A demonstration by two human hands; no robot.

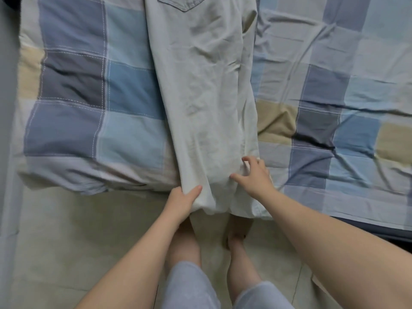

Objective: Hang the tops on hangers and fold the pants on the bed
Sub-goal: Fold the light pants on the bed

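A pair of pale, washed-out pants (205,97) lies lengthwise across the bed, a back pocket showing at the top and the leg ends hanging over the bed's near edge. My left hand (181,202) grips the left corner of the leg hem, thumb on top of the cloth. Over the right side of the leg end, my right hand (254,175) has its fingers spread and slightly bent, the fingertips touching the fabric.
A blue, grey and beige checked quilt (89,103) covers the bed, bunched thick on the left and flatter on the right (345,90). Pale tiled floor (78,230) lies below the bed edge, with my bare legs and feet standing there.
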